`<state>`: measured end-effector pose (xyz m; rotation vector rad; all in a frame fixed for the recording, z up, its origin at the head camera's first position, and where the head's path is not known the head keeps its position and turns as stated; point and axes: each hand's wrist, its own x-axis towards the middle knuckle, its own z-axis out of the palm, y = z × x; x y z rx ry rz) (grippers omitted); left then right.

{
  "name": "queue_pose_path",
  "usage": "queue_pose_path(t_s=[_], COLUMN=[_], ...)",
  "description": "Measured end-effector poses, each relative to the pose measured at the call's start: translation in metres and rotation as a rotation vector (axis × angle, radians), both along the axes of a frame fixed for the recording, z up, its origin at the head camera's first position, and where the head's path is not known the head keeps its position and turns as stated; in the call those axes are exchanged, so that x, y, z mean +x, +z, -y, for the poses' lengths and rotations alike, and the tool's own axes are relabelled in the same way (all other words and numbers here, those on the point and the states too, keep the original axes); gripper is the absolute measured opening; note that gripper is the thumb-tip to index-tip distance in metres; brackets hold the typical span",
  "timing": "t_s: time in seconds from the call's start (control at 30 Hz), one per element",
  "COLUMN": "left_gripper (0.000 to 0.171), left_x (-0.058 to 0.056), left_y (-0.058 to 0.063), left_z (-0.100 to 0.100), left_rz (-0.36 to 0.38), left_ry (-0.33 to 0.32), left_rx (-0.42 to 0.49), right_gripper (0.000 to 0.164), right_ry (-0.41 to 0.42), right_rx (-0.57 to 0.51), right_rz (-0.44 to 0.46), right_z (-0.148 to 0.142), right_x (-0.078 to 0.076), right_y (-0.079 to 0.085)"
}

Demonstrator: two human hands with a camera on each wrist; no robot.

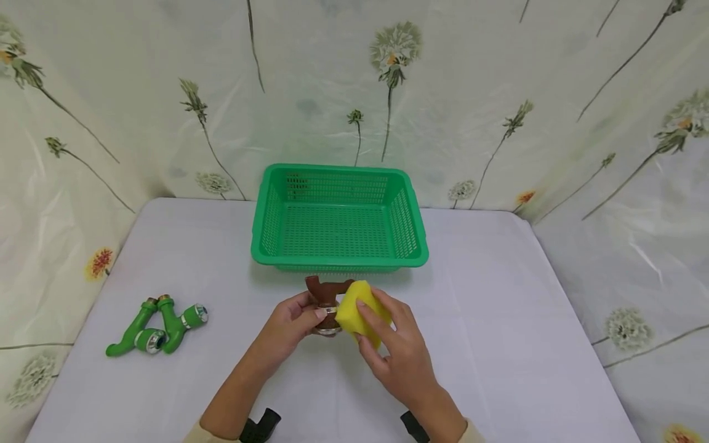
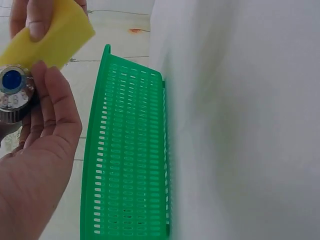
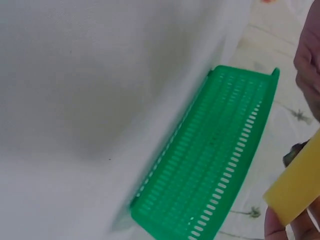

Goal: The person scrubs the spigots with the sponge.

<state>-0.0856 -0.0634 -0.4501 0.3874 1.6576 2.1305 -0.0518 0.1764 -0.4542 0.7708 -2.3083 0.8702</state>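
Observation:
My left hand [image 1: 288, 323] grips a brown tap [image 1: 328, 295] with silver rings, thumb across its body. In the left wrist view the tap's chrome knob [image 2: 15, 97] with a blue centre faces the camera. A yellow sponge [image 1: 360, 312] is pinched between the fingers and thumb of my right hand [image 1: 399, 351], its edge against the tap's right side. The sponge [image 3: 300, 182] hides part of the tap. Both hands are raised over the white table, in front of the green basket [image 1: 339, 261].
Two green taps [image 1: 135, 332] with silver-ended knobs lie close together at the table's left. The perforated basket stands at the back middle of the white-covered table [image 1: 498, 344]. A flower-patterned sheet [image 1: 321, 80] hangs behind and along the sides.

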Motion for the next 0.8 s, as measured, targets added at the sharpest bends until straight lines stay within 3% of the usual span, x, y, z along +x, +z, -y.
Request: queue_pose_path(t_s=[0.2, 0.43, 0.63, 0.8], left_gripper=[0.044, 0.043, 0.037, 0.041], left_x=[0.0, 0.001, 0.001, 0.001], left_y=[-0.001, -0.001, -0.001, -0.001], left_z=[0.001, 0.003, 0.007, 0.009], left_rz=[0.022, -0.003, 0.029, 0.049], left_ry=[-0.025, -0.107, -0.093, -0.097], left_rx=[0.066, 0.058, -0.03, -0.002], right_gripper=[0.039, 0.037, 0.037, 0.037], right_ry=[-0.091, -0.009, -0.023, -0.021], right_rx=[-0.027, -0.005, 0.035, 0.049], right_rz=[0.0, -0.119, -0.155, -0.152], right_z=[-0.005, 0.013, 0.018, 0.011], right_x=[-0.002, 0.002, 0.004, 0.002], right_y=[-0.001, 0.01, 0.013, 0.011])
